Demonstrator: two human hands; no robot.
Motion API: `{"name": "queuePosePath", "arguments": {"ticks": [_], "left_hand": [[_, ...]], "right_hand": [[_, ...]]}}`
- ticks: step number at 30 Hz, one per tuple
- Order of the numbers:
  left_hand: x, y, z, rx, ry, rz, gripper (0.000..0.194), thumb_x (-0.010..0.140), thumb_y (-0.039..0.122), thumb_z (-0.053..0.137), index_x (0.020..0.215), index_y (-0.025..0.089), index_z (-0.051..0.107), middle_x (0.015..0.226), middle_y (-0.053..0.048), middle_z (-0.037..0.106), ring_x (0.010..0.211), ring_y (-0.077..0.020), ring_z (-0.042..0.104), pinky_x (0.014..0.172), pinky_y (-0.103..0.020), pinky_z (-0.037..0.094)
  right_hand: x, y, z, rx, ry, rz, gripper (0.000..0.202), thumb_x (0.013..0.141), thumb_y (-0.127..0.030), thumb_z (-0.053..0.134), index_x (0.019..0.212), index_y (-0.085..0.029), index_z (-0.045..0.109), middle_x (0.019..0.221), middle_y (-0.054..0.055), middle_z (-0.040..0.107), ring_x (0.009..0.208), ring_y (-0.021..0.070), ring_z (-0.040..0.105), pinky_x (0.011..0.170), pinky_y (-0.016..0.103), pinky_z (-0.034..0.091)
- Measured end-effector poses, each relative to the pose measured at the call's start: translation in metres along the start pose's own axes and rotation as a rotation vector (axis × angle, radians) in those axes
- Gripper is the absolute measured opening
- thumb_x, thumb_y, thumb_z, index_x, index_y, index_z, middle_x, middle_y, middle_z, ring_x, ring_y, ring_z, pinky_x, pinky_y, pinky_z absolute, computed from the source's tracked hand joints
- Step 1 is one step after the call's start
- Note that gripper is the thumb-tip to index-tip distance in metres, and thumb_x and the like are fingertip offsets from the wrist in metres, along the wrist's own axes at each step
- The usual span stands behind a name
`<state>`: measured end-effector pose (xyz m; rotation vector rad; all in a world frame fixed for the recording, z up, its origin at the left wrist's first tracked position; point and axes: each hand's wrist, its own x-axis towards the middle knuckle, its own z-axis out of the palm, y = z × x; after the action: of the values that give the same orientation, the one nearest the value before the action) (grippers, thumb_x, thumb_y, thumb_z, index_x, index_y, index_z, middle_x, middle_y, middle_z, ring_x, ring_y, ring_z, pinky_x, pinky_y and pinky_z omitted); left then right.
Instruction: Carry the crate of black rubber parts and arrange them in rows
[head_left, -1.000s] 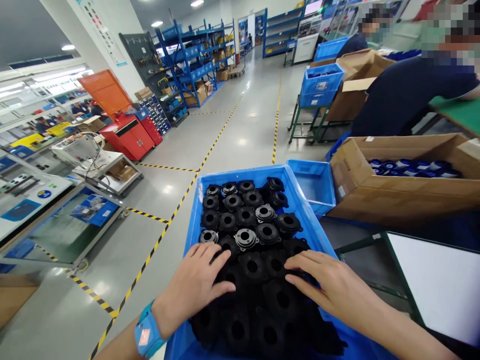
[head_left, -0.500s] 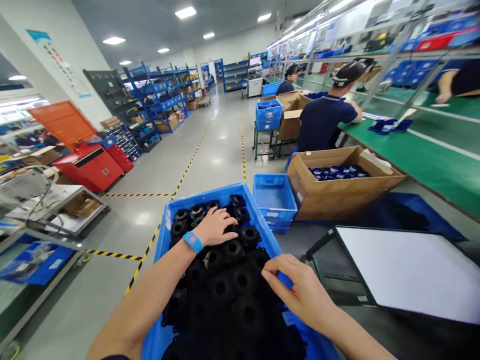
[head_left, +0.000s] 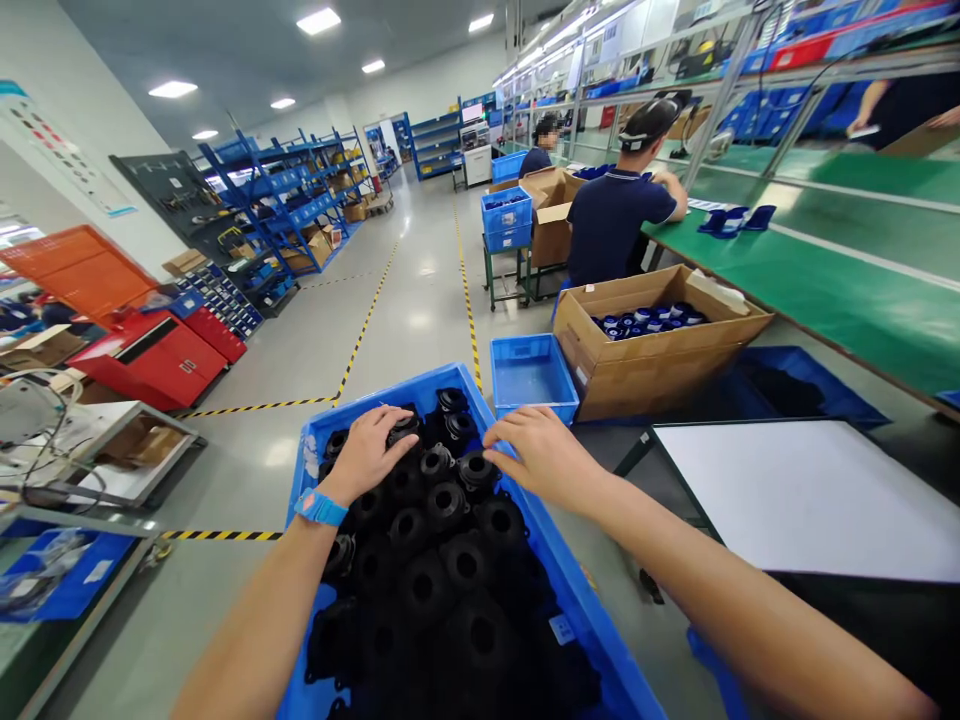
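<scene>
A large blue bin [head_left: 592,590] full of black round parts [head_left: 448,505] with center holes stands in front of me. My left hand [head_left: 369,452], with a blue band on its wrist, is at the bin's far left, its fingers curved round a black part [head_left: 403,428]. Over the right side of the bin is my right hand [head_left: 536,452], palm down. Its fingertips are beside a black part [head_left: 477,470] near the right wall, and whether they touch it is unclear. Its thumb and fingers are apart, with nothing visible between them.
Behind the bin's right wall stands a smaller blue crate [head_left: 532,375], beside a cardboard box [head_left: 652,350] of blue parts. A white-topped table [head_left: 810,495] is at the right. A person [head_left: 619,215] sits at the green bench [head_left: 847,265]. A cart [head_left: 142,450] stands left.
My left hand has moved left onto a part near the far edge. My right hand has moved forward and its fingers have spread. The view has shifted right.
</scene>
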<state>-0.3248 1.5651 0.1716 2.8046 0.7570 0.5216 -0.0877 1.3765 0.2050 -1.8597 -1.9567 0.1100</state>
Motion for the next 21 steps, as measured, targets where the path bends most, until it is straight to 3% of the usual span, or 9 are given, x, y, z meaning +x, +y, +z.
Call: {"name": "queuePosePath", "arguments": {"ticks": [5, 8, 11, 15, 18, 21], "left_hand": [[-0.008, -0.010, -0.002, 0.053, 0.061, -0.072, 0.040, 0.098, 0.050, 0.051, 0.125, 0.023, 0.062, 0.130, -0.009, 0.061, 0.129, -0.0254, 0.052, 0.112, -0.049, 0.040], [-0.012, -0.012, 0.001, 0.094, 0.055, -0.076, 0.039, 0.098, 0.049, 0.053, 0.125, 0.023, 0.063, 0.133, -0.008, 0.059, 0.130, -0.0261, 0.050, 0.112, -0.050, 0.039], [-0.012, -0.014, 0.002, 0.090, 0.071, -0.102, 0.039, 0.098, 0.049, 0.053, 0.126, 0.023, 0.062, 0.132, -0.009, 0.060, 0.129, -0.0262, 0.051, 0.112, -0.050, 0.039], [-0.011, -0.013, 0.000, 0.054, 0.097, -0.121, 0.038, 0.098, 0.047, 0.053, 0.125, 0.023, 0.063, 0.127, -0.008, 0.062, 0.125, -0.0246, 0.054, 0.110, -0.049, 0.041], [-0.010, -0.005, 0.002, 0.030, 0.076, -0.081, 0.030, 0.097, 0.044, 0.055, 0.116, 0.026, 0.069, 0.123, -0.005, 0.063, 0.123, -0.0224, 0.054, 0.109, -0.046, 0.041], [-0.009, 0.007, 0.007, 0.047, -0.019, 0.012, 0.022, 0.094, 0.043, 0.061, 0.104, 0.028, 0.075, 0.121, -0.003, 0.065, 0.128, -0.0261, 0.049, 0.111, -0.051, 0.035]], "right_hand": [[0.085, 0.002, 0.024, -0.376, -0.183, -0.066, 0.022, 0.095, -0.021, 0.051, 0.105, -0.015, 0.070, 0.112, 0.013, 0.068, 0.114, 0.0297, 0.054, 0.101, 0.041, 0.031], [0.115, 0.005, 0.040, -0.435, -0.227, -0.089, 0.027, 0.094, -0.010, 0.043, 0.103, -0.011, 0.068, 0.107, 0.017, 0.069, 0.118, 0.0306, 0.052, 0.106, 0.042, 0.027], [0.128, 0.009, 0.052, -0.463, -0.286, -0.112, 0.026, 0.088, -0.012, 0.056, 0.114, -0.011, 0.062, 0.103, 0.017, 0.071, 0.116, 0.0295, 0.056, 0.107, 0.041, 0.025], [0.137, 0.013, 0.062, -0.452, -0.354, -0.100, 0.046, 0.075, -0.021, 0.074, 0.117, -0.015, 0.056, 0.099, 0.014, 0.072, 0.105, 0.0289, 0.063, 0.102, 0.039, 0.029], [0.143, 0.012, 0.065, -0.409, -0.355, -0.078, 0.045, 0.076, -0.031, 0.074, 0.115, -0.019, 0.054, 0.096, 0.010, 0.071, 0.102, 0.0290, 0.063, 0.097, 0.039, 0.031], [0.146, 0.007, 0.062, -0.372, -0.334, -0.051, 0.041, 0.077, -0.032, 0.072, 0.111, -0.019, 0.053, 0.094, 0.010, 0.070, 0.102, 0.0292, 0.062, 0.095, 0.040, 0.032]]}}
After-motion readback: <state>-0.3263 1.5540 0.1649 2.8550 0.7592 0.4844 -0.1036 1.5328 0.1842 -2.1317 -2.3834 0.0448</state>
